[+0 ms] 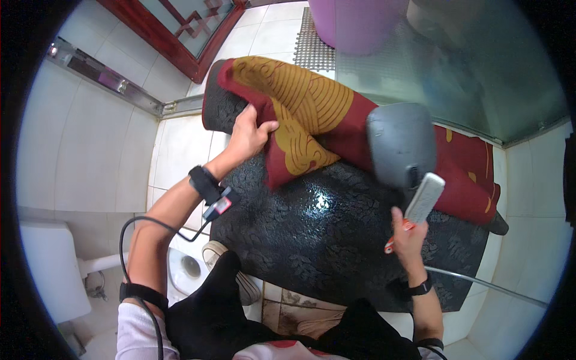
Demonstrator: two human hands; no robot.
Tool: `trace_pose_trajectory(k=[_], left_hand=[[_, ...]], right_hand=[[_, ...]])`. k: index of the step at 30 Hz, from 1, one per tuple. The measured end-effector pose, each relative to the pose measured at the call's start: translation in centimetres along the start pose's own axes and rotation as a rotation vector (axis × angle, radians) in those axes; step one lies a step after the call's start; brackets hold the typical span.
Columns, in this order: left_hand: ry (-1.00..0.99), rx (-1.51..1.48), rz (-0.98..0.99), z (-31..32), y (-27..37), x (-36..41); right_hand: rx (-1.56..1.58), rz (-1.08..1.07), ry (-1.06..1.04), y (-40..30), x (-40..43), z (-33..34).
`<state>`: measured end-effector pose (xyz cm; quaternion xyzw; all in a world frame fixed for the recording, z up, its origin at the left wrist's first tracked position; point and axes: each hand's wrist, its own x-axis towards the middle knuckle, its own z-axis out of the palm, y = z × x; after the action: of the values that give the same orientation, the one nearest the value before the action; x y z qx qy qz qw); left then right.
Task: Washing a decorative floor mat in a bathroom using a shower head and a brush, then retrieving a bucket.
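A large floor mat is partly folded over, with its dark textured rubber backing (288, 238) spread wet and shiny before me. Its red face with gold cloud patterns (310, 99) shows on the folded part. My left hand (249, 132) grips the folded mat near its upper left end, thumb on the red fabric. In my right hand (409, 240) is a scrub brush (425, 198) with an orange and white handle, its pale head pointing up and right, over the mat. Beside the brush head, a rounded grey object (402, 144) hides part of the mat; I cannot tell what it is.
A toilet (191, 270) stands at left near my shoe (215, 252). A glass panel (450, 76) borders the far right, with a purple tub (324, 22) and grid mat (310, 49) beyond. A metal rod (486, 283) crosses at right. A cable (130, 220) loops off my left arm.
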<state>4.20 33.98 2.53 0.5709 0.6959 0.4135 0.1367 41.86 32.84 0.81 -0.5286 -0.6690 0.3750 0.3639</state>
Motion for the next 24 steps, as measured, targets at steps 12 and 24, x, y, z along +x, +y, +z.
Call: trace_pose_trajectory(k=[12, 24], left_hand=[[-0.232, -0.305, -0.250, 3.0, 4.3, -7.9], [-0.336, -0.148, -0.262, -6.6, 3.8, -5.5]], right_hand=[[-0.064, -0.134, -0.301, 1.0, 7.4, 5.5], [-0.158, -0.008, -0.317, 0.8, 9.9, 5.6]])
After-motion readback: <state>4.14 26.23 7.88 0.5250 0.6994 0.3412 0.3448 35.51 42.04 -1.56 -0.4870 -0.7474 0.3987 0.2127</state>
